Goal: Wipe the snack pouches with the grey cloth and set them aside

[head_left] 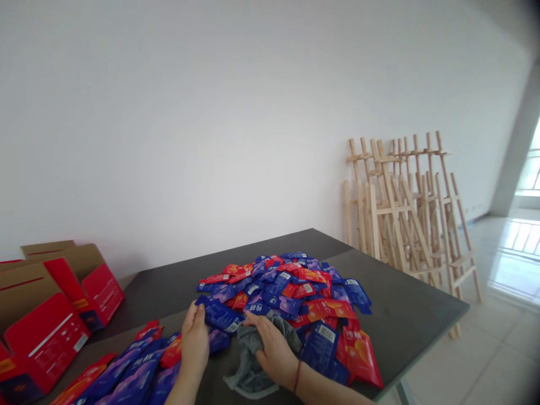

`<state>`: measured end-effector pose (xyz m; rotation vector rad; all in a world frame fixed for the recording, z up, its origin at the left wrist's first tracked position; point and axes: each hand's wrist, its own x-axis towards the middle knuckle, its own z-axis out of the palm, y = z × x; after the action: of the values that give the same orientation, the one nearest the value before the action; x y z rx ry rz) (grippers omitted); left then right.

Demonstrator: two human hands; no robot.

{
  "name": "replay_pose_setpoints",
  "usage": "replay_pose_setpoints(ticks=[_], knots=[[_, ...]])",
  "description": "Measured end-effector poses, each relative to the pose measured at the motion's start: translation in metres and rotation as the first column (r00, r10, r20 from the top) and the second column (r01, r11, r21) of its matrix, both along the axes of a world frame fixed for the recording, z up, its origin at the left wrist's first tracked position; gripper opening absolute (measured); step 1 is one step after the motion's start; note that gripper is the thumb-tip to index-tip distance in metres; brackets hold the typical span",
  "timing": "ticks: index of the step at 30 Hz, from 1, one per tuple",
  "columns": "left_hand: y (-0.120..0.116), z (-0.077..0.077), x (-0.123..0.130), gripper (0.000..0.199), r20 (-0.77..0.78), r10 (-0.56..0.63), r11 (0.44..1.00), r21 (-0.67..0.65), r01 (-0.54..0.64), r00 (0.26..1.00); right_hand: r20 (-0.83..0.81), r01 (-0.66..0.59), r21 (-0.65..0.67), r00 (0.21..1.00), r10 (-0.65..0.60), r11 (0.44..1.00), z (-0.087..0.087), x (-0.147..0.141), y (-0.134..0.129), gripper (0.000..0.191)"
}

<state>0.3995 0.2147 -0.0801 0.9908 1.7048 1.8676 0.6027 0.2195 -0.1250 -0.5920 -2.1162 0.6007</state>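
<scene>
A blue packet (220, 315) is held by its left end in my left hand (196, 332), the fingers closed on it. My right hand (272, 347), with a red string at the wrist, is closed on a grey cloth (252, 360) and touches the packet's right end. Behind and to the right of my hands lies a large heap of red and blue packets (280, 284) on the dark table (169, 292). More red and blue packets (139, 371) lie in a row at the lower left, partly behind my left forearm.
Open red cardboard boxes (46, 343) stand at the left edge. Several wooden easels (396, 214) lean by the white wall beyond the table's right side. The table's right corner (462, 306) juts over a tiled floor.
</scene>
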Motion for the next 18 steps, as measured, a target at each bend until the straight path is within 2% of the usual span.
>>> replay_pose_setpoints(ticks=[2, 6, 10, 13, 16, 18], knots=[[0.002, -0.002, 0.007, 0.03, 0.196, -0.018, 0.999, 0.041, 0.01, 0.98, -0.034, -0.003, -0.015, 0.999, 0.003, 1.0, -0.001, -0.001, -0.001, 0.092], [0.004, -0.003, 0.018, 0.022, 0.408, -0.085, 0.991, 0.13, 0.034, 0.909, -0.038, 0.021, -0.029, 0.999, -0.023, 0.999, -0.001, -0.003, -0.001, 0.092], [0.005, -0.004, 0.029, 0.016, 0.535, -0.165, 0.983, 0.153, 0.096, 0.829, 0.054, -0.093, 0.01, 0.994, 0.092, 0.996, 0.0, -0.003, -0.002, 0.081], [0.003, -0.006, 0.041, 0.018, 0.602, -0.2, 0.98, 0.125, 0.156, 0.773, 0.08, -0.063, 0.051, 0.995, 0.059, 0.997, 0.002, -0.003, -0.002, 0.075], [-0.004, -0.004, 0.051, 0.03, 0.646, -0.255, 0.962, 0.097, 0.253, 0.72, 0.093, -0.012, 0.082, 0.996, 0.004, 0.997, 0.003, -0.004, -0.001, 0.074], [-0.009, -0.001, 0.054, 0.041, 0.681, -0.301, 0.938, 0.086, 0.335, 0.668, 0.141, -0.068, 0.121, 0.989, 0.051, 0.99, 0.003, -0.004, -0.002, 0.073]])
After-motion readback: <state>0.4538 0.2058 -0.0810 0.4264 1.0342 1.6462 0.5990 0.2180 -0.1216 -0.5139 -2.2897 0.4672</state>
